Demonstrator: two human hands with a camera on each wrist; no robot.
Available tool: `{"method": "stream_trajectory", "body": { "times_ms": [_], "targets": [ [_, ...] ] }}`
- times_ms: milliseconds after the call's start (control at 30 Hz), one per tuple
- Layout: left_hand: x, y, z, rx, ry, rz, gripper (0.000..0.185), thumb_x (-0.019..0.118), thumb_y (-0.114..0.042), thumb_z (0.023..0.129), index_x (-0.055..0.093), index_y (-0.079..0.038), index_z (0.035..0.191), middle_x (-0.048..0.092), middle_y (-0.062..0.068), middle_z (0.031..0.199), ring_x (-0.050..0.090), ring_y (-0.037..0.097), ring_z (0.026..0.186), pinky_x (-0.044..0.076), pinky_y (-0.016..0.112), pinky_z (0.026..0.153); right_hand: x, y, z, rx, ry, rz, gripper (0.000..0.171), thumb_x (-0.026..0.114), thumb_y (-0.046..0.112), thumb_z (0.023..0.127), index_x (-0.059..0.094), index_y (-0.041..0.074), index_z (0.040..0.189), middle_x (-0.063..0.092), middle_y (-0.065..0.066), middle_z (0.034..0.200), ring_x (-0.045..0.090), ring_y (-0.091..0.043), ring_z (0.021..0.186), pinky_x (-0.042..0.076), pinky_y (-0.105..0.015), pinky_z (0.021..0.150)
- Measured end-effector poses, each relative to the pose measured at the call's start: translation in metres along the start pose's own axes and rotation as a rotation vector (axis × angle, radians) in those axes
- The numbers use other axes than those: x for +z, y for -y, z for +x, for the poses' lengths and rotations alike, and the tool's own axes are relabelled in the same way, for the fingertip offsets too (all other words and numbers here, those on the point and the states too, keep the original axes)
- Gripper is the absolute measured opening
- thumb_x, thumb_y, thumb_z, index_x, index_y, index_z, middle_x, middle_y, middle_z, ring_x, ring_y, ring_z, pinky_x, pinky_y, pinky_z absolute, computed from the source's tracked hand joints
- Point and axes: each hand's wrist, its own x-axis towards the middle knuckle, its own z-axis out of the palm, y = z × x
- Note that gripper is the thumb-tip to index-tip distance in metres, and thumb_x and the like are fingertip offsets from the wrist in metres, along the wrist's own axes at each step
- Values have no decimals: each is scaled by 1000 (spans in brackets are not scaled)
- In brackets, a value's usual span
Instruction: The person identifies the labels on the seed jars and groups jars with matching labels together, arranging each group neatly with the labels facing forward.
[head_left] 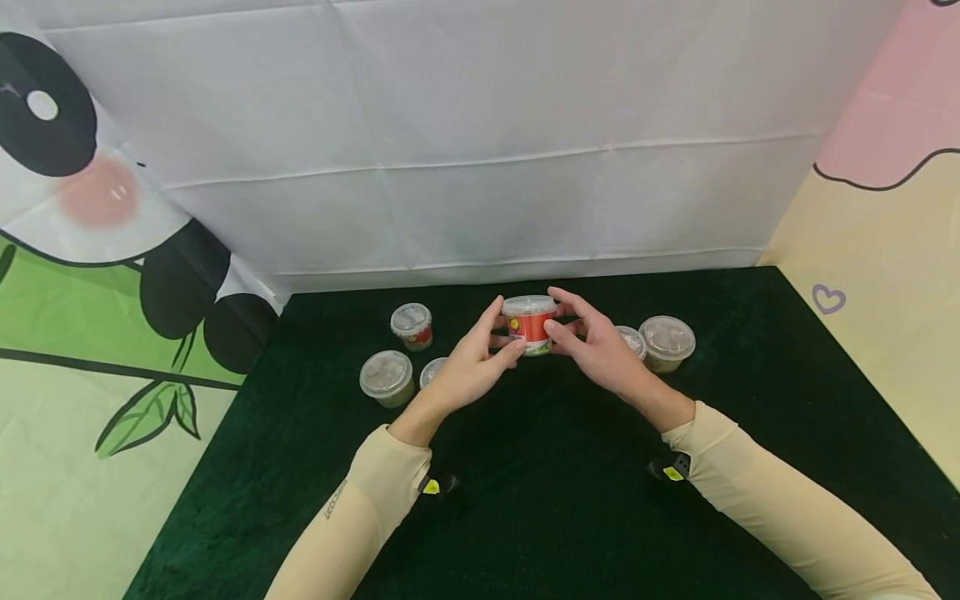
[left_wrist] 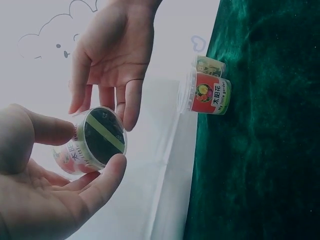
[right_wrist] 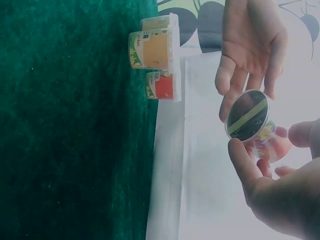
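Note:
A small plastic cup (head_left: 531,323) with a clear lid and a red and green label is held up in front of me, upright, between both hands. My left hand (head_left: 467,360) grips its left side with thumb and fingers. From the right, my right hand (head_left: 604,350) holds it the same way, thumb near the front of the label. Both wrist views look up at the dark bottom of the cup (left_wrist: 104,136), crossed by a yellow-green strip. The right wrist view shows fingers of both hands around the cup (right_wrist: 247,116).
Left of the hands stand a red-labelled lidded cup (head_left: 412,326), a larger lidded cup (head_left: 387,377) and one partly hidden cup (head_left: 432,371). On the right are another large cup (head_left: 667,342) and a partly covered cup (head_left: 632,340). Dark green cloth (head_left: 547,500) covers the table; a white backdrop (head_left: 487,208) hangs behind.

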Motion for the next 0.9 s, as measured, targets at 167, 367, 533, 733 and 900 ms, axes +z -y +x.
{"method": "stream_trajectory", "body": {
  "times_ms": [167, 367, 533, 733, 900],
  "targets": [
    [1, 2, 0, 20, -11, -2, 76, 56, -24, 106, 7, -13, 163, 36, 16, 152, 54, 32, 126, 57, 37, 91, 1, 1, -1, 15, -4, 10, 57, 54, 20, 107, 31, 13, 159, 43, -20, 142, 59, -33, 110, 55, -39, 95],
    [2, 3, 1, 26, -24, 37, 80, 61, -29, 103, 10, -16, 163, 33, 13, 152, 53, 30, 124, 57, 37, 90, 1, 0, -3, 32, -1, -44, 61, 58, 23, 105, 31, 18, 159, 45, -18, 144, 61, -31, 112, 56, -37, 94],
    [3, 3, 1, 45, -14, 56, 75, 58, -26, 105, 11, -16, 163, 31, 16, 151, 54, 31, 123, 58, 36, 89, 1, -2, -4, 13, -1, -45, 62, 57, 19, 106, 28, 16, 160, 45, -20, 142, 59, -32, 113, 56, -36, 93],
    [2, 3, 1, 67, -19, 4, 67, 52, -13, 107, 15, -15, 162, 35, 19, 145, 57, 32, 117, 58, 34, 87, 0, -3, -3, 33, 12, 52, 59, 50, 21, 108, 25, 16, 161, 45, -21, 141, 55, -34, 121, 53, -38, 98],
    [-1, 4, 0, 72, -32, 2, 63, 51, -13, 107, 19, -17, 161, 38, 18, 143, 58, 33, 114, 59, 36, 86, 1, -1, -3, 54, 45, 117, 60, 46, 21, 110, 19, 17, 163, 40, -23, 147, 48, -38, 132, 49, -43, 103]
  ]
}}
